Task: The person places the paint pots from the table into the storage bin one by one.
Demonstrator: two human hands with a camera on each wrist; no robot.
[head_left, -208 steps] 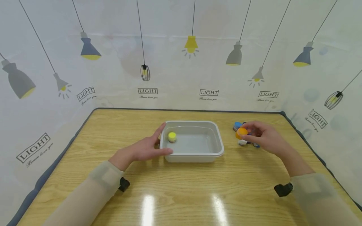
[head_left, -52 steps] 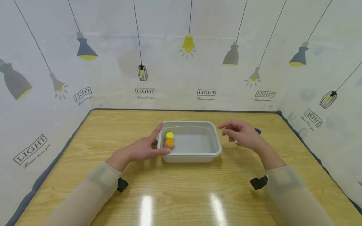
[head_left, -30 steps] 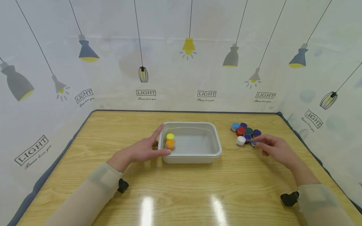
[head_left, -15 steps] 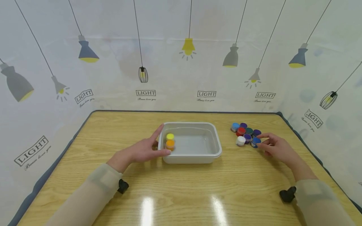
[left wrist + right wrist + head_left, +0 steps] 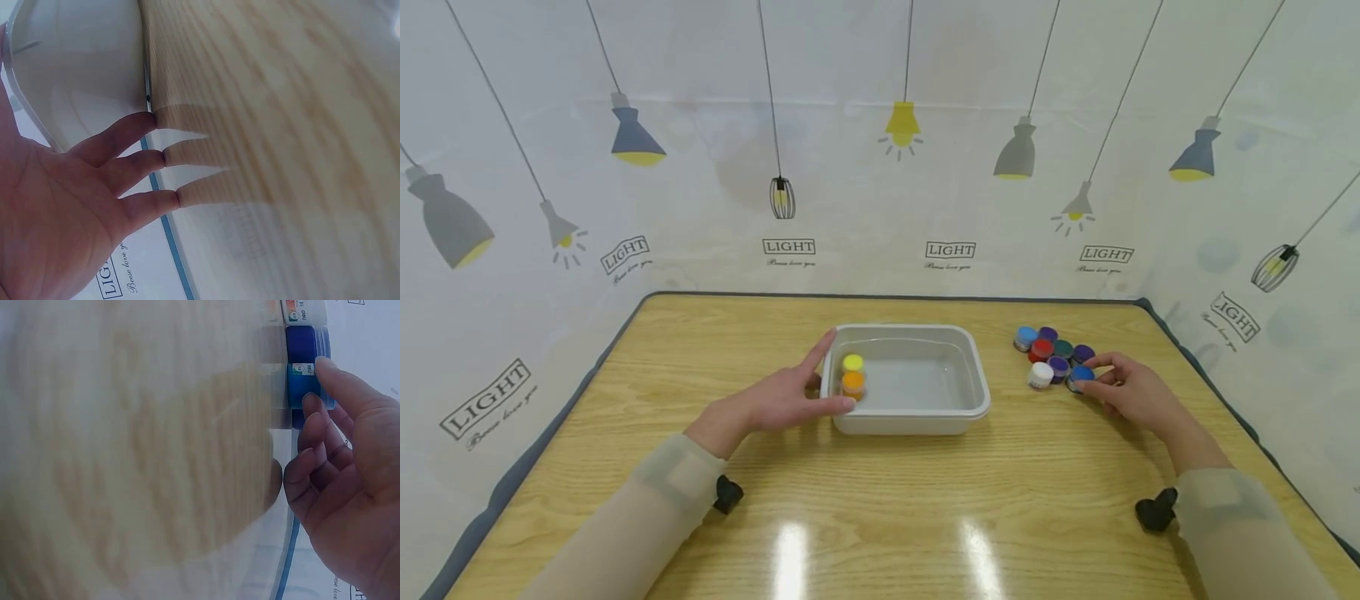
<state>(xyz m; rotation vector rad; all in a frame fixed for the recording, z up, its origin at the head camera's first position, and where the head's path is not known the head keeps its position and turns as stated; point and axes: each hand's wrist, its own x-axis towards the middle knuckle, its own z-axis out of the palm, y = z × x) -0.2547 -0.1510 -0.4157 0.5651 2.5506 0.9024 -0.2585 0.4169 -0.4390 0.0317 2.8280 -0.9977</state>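
My right hand (image 5: 1138, 398) pinches a blue-lidded paint jar (image 5: 301, 384) between thumb and fingers, at the near right of a cluster of small paint jars. Beside it are a purple-lidded jar (image 5: 1057, 368) and a white one (image 5: 1041, 375). My left hand (image 5: 790, 398) rests against the left end of a light grey plastic tub (image 5: 910, 423), index finger along the left rim and thumb over the near rim. Its other fingers are extended, tips down at the table in the left wrist view. Inside the tub, a yellow-lidded jar (image 5: 853, 364) stands behind an orange one (image 5: 853, 384).
More jars stand in the cluster: light blue (image 5: 1026, 337), red (image 5: 1041, 349), green (image 5: 1062, 348) and dark purple ones. The wooden table (image 5: 895, 508) ends at a dark edge before a lamp-printed backdrop (image 5: 865, 167).
The orange jar, earlier in my right hand above the cluster, now stands in the tub by the yellow one. My right hand has returned rightward and taken hold of the blue jar.
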